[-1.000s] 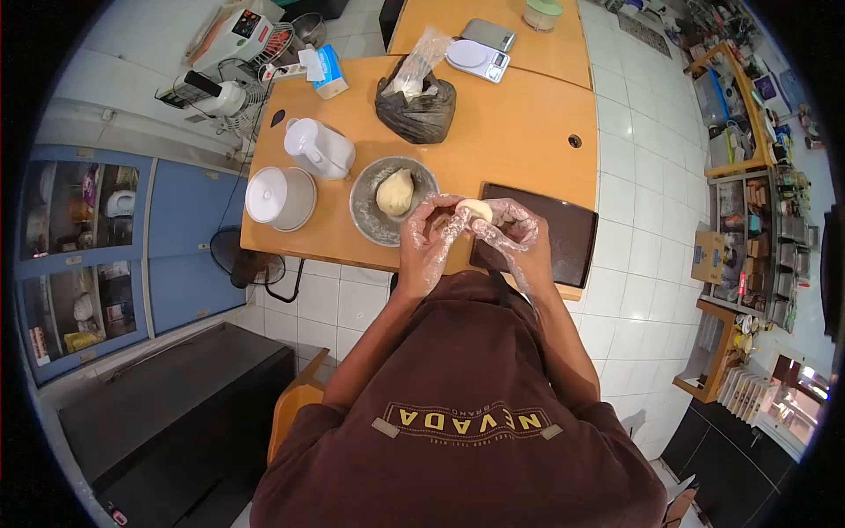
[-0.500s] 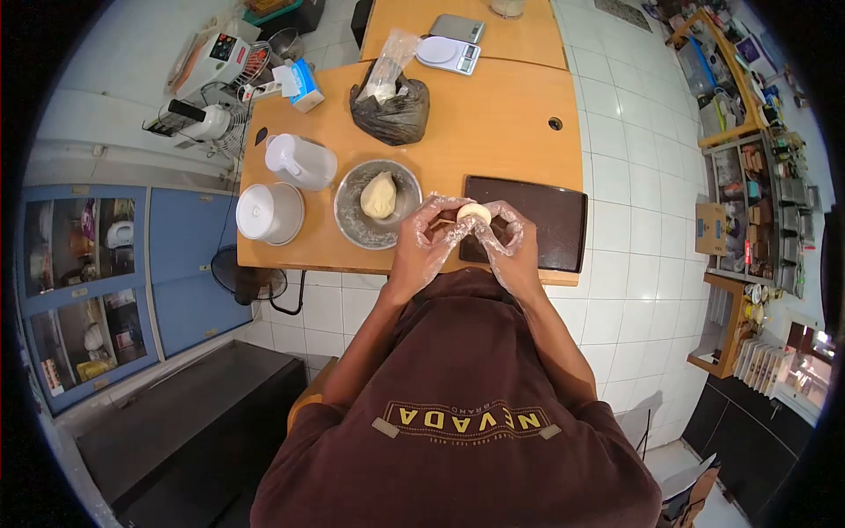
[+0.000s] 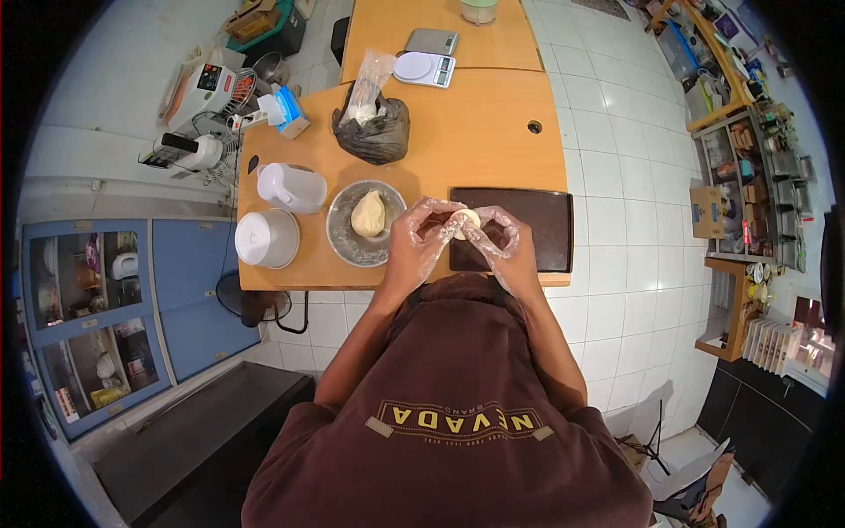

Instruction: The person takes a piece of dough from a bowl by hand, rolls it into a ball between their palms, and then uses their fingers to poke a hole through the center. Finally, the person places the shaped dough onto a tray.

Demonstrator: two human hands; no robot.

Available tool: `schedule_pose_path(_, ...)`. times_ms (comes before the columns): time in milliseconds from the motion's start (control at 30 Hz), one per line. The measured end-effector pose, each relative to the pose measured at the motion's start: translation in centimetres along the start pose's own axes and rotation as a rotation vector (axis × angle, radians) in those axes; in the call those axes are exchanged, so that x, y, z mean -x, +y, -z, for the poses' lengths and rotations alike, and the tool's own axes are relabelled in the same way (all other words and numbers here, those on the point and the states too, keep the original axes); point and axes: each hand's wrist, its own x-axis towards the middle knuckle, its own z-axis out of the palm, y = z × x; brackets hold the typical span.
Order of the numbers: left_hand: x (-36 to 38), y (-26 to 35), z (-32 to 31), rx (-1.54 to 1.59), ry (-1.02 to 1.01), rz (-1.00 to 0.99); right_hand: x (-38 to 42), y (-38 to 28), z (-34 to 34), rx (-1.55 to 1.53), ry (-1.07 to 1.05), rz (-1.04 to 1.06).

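A small pale ball of dough (image 3: 466, 220) is pinched between my two floury hands, above the left part of a dark baking tray (image 3: 537, 231). My left hand (image 3: 421, 242) closes on it from the left, fingertips and thumb pressed to it. From the other side my right hand (image 3: 506, 242) holds it the same way, its fingers curled. Left of my hands stands a metal bowl (image 3: 341, 238) dusted with flour, with a larger lump of dough (image 3: 368, 214) inside.
Two white plastic containers, a jug (image 3: 293, 187) and a lidded tub (image 3: 267, 238), stand at the table's left. Further back are a black plastic bag (image 3: 374, 136), a blue carton (image 3: 289, 110) and a white kitchen scale (image 3: 424, 69). The wooden table's (image 3: 475, 132) front edge is close to my body.
The whole view has shifted a little, so the table sits lower and further left. My hands stay together on the small dough, with the fingers slightly rearranged around it.
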Motion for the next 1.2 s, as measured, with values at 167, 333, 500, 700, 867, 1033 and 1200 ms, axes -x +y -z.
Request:
schedule_pose_path(167, -0.7, 0.3, -0.5, -0.069, -0.054, -0.026, -0.5, 1.3, 0.7, 0.000, -0.018, 0.075)
schedule_pose_path(333, -0.6, 0.6, -1.3, 0.049, 0.018, 0.053, -0.8, 1.0, 0.6, 0.018, 0.008, 0.037)
schedule_pose_path(500, -0.5, -0.6, -0.8, 0.108, 0.057, 0.039, -1.2, 0.9, 0.5, -0.072, -0.021, -0.005)
schedule_pose_path(700, -0.3, -0.2, -0.7, 0.014, 0.080, 0.011, -1.5, 0.9, 0.8, 0.045, -0.064, 0.040)
schedule_pose_path(867, -0.4, -0.9, -0.6, -0.002, 0.029, -0.004, -1.3, 1.3, 0.6, 0.069, -0.063, 0.085)
schedule_pose_path(1033, 0.0, -1.1, -0.9, -0.011, 0.007, 0.018, -0.5, 1.7, 0.5, 0.051, -0.027, -0.004)
schedule_pose_path(1200, 0.2, -1.1, -0.7, 0.029, 0.032, 0.033, -0.1, 1.4, 0.2, -0.035, -0.006, -0.025)
